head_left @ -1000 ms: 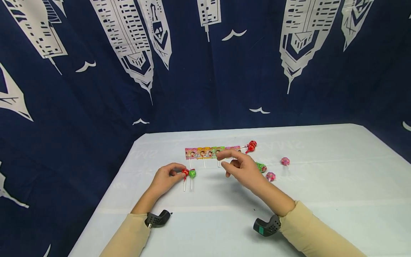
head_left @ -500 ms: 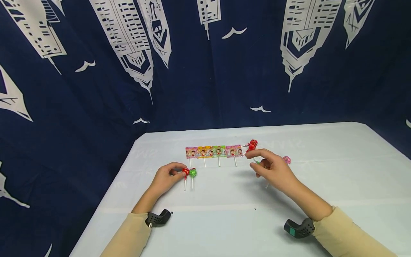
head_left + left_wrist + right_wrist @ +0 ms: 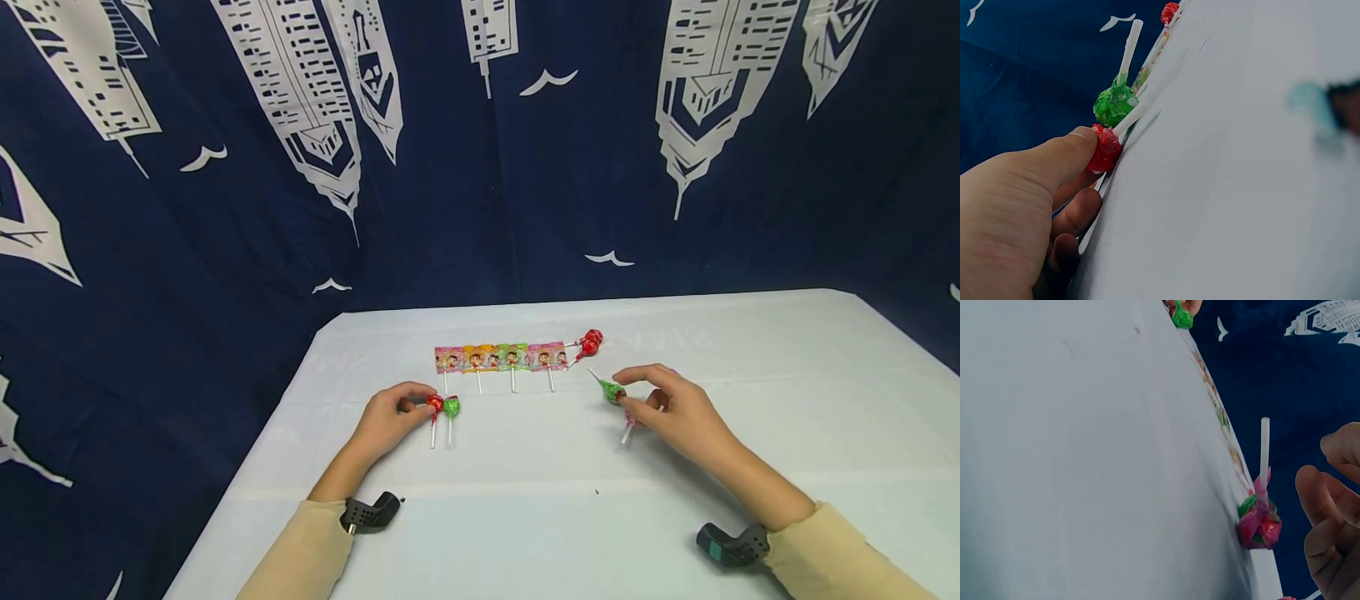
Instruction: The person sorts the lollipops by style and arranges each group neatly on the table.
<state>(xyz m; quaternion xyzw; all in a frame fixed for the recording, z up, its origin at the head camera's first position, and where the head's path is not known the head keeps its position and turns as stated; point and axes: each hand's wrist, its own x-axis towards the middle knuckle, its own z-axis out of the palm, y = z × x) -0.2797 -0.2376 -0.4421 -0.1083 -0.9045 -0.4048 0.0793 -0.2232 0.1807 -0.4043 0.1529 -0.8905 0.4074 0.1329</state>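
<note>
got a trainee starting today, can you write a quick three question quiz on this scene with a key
1. True or false: the left grip pinches a red lollipop.
2. In the head view, which colour is second from the left in the row of flat-packed lollipops? A pink, B orange, C green.
3. How many round red lollipops lie by the row's right end?

Key: 1 true; 2 B; 3 two.
</note>
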